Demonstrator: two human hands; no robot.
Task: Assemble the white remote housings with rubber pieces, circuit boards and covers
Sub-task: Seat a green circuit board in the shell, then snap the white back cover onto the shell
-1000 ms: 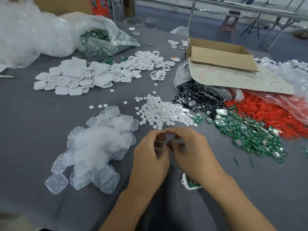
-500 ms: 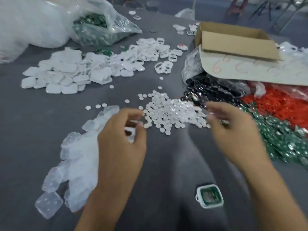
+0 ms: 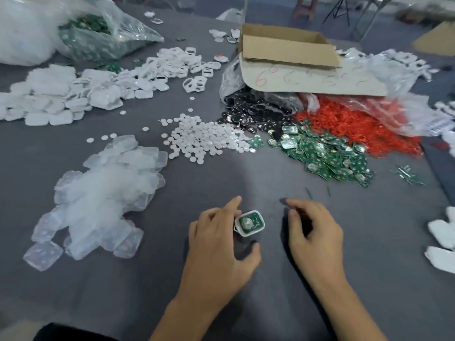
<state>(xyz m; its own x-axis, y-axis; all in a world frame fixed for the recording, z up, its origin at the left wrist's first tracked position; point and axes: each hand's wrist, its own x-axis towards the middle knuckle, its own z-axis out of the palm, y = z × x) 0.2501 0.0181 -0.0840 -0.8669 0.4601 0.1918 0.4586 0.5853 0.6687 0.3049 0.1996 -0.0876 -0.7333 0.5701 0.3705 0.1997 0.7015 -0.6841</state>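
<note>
A white remote housing (image 3: pixel 249 223) with a green circuit board inside it sits tilted on the grey table (image 3: pixel 246 183) near the front. My left hand (image 3: pixel 216 244) has its fingers curled against the housing's left edge, with the index finger stretched out above it and the thumb just below. To the right of the housing, my right hand (image 3: pixel 314 233) hovers with its fingers curled under; I cannot see whether it holds anything. Translucent rubber pads (image 3: pixel 103 193) are heaped at the left. Loose green circuit boards (image 3: pixel 325 156) lie at the right, and white covers (image 3: pixel 61 99) are piled at the far left.
Small white discs (image 3: pixel 204 141) are scattered at the centre, with black pieces (image 3: pixel 251 112) and red rings (image 3: pixel 357 124) behind them. White ring housings (image 3: pixel 172 67), a cardboard box (image 3: pixel 288 48) and a plastic bag of boards (image 3: pixel 98 38) lie at the back. More white parts (image 3: pixel 443 242) are at the right edge.
Both hands have pulled back from the piles toward the table's front. My left hand has come to the housing with the board, and my right hand has drawn in beside it.
</note>
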